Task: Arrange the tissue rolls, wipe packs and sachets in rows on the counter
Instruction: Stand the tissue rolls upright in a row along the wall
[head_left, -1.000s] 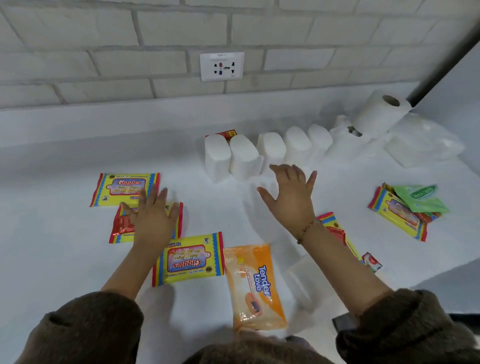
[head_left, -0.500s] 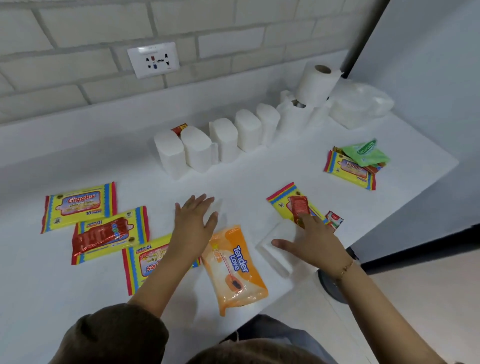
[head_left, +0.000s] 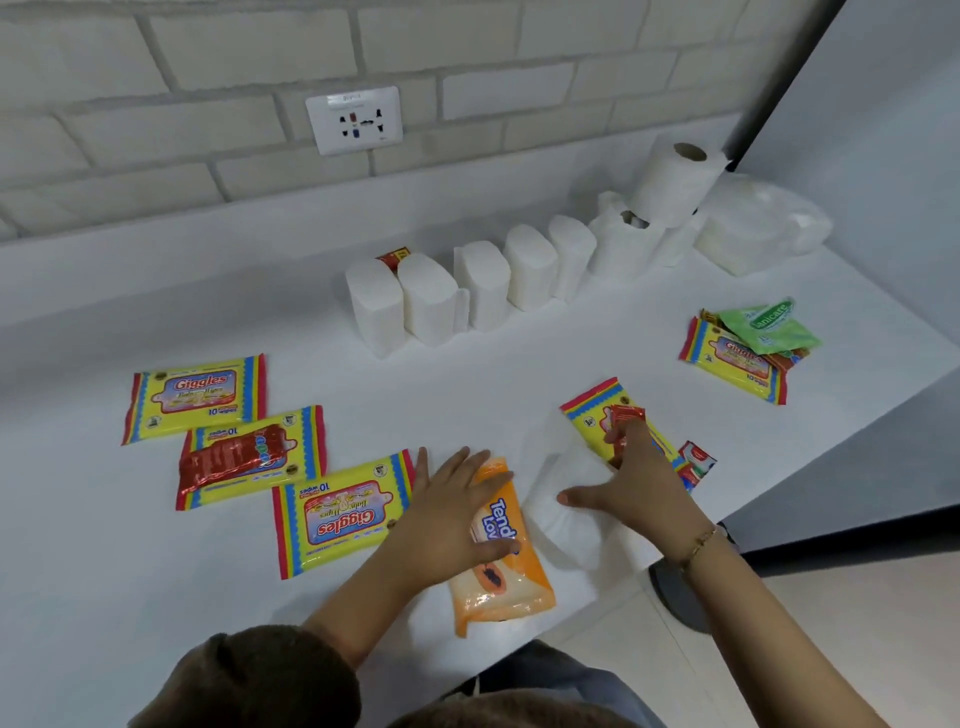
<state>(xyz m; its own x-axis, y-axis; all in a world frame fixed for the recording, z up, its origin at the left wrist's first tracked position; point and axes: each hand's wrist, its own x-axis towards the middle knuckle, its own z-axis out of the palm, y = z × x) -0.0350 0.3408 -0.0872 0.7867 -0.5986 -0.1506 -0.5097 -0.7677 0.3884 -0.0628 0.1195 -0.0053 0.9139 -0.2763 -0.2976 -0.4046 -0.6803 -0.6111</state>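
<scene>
In the head view, the left hand (head_left: 457, 514) was laid flat, fingers straight, on the orange wipe pack (head_left: 506, 582) at six o'clock on the counter (head_left: 78, 571). The right hand (head_left: 631, 488) was spread open over a white tissue pack (head_left: 566, 525) at that pack's three o'clock. Tissue rolls (head_left: 480, 283) were lined up at twelve o'clock, yellow wipe packs (head_left: 343, 512) at nine, and a green sachet (head_left: 769, 325) at two.

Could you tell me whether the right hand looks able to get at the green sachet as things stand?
Probably yes. The green sachet lies uncovered on top of a yellow wipe pack, and only bare counter separates it from the right hand, which would first have to leave the white tissue pack.
</scene>
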